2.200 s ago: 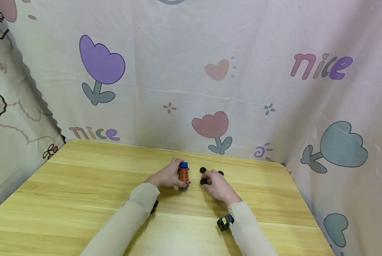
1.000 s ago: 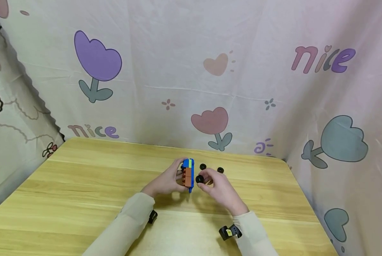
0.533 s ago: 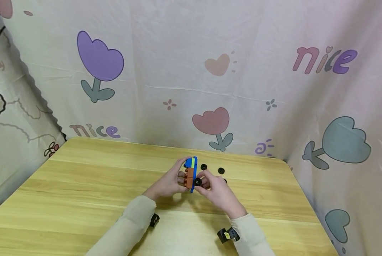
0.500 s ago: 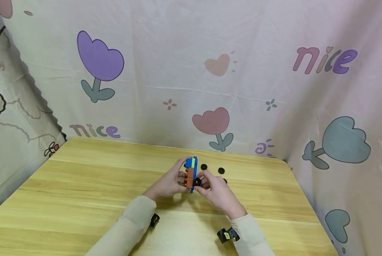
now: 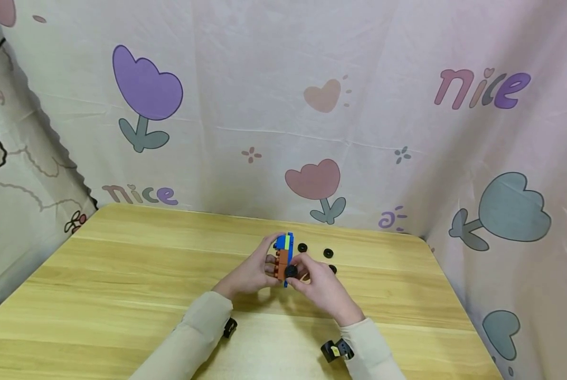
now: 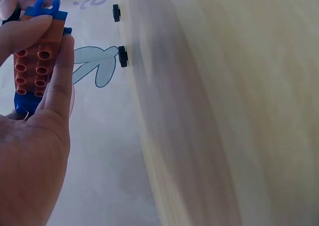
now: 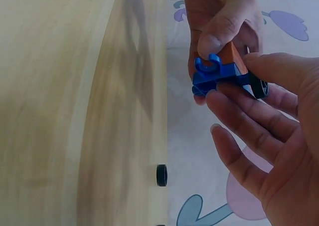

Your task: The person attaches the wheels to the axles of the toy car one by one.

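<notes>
My left hand [image 5: 250,273] grips an orange and blue building-block car [image 5: 282,258], tilted on its side, with its studs facing the palm. In the left wrist view, the thumb presses on the orange bricks [image 6: 44,52] near the blue hooked end. My right hand [image 5: 326,287] pinches a black wheel [image 5: 290,271] against the car's right side, near the end closer to me. Seen from the right wrist, that wheel [image 7: 258,87] sits at the end of a blue axle, and fingers reach beneath the blue base. Whether it is fully seated I cannot tell.
Three loose black wheels lie on the wooden table [image 5: 145,264] beyond and beside my right hand: one at the back [image 5: 302,247], another farther right [image 5: 328,253], and a third wheel [image 5: 333,269] partly hidden. A patterned cloth [image 5: 217,105] hangs behind the table.
My left hand has lifted the car and turned it onto its side. My right hand has picked up a wheel, carried it left and brought it against the car's side.
</notes>
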`<state>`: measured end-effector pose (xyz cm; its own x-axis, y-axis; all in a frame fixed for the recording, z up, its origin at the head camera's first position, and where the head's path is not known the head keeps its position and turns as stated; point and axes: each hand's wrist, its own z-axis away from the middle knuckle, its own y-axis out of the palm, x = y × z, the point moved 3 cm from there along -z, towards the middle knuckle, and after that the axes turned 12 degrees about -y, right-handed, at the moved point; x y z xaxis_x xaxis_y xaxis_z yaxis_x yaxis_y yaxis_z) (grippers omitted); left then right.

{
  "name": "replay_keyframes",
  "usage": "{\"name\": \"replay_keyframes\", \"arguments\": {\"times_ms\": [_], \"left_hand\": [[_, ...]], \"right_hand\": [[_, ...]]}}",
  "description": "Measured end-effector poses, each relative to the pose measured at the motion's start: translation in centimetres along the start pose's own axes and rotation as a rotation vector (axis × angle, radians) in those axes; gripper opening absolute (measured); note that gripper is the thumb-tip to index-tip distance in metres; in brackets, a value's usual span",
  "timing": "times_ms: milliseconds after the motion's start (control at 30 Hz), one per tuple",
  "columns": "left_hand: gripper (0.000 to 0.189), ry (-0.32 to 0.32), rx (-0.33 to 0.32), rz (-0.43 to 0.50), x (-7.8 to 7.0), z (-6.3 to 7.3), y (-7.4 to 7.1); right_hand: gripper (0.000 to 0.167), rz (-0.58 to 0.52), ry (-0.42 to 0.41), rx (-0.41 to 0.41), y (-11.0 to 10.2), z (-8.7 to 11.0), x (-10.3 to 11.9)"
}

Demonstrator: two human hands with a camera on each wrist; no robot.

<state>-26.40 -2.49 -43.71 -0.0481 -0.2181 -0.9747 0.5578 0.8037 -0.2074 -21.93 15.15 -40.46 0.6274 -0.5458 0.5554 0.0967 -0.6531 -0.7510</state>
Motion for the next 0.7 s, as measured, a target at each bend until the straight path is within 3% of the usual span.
{"name": "replay_keyframes", "arguments": {"times_ms": [467,700], "left_hand": [[0.112,0.023,0.030,0.070,-0.36,0.19,0.07],[0.093,0.040,0.062,0.154,-0.39,0.25,0.10]], "right_hand": [[0.025,-0.054,0.005,-0.008,0.02,0.13,-0.05],[0.026,-0.063,-0.028,-0.034,0.23,0.20,-0.08]]}}
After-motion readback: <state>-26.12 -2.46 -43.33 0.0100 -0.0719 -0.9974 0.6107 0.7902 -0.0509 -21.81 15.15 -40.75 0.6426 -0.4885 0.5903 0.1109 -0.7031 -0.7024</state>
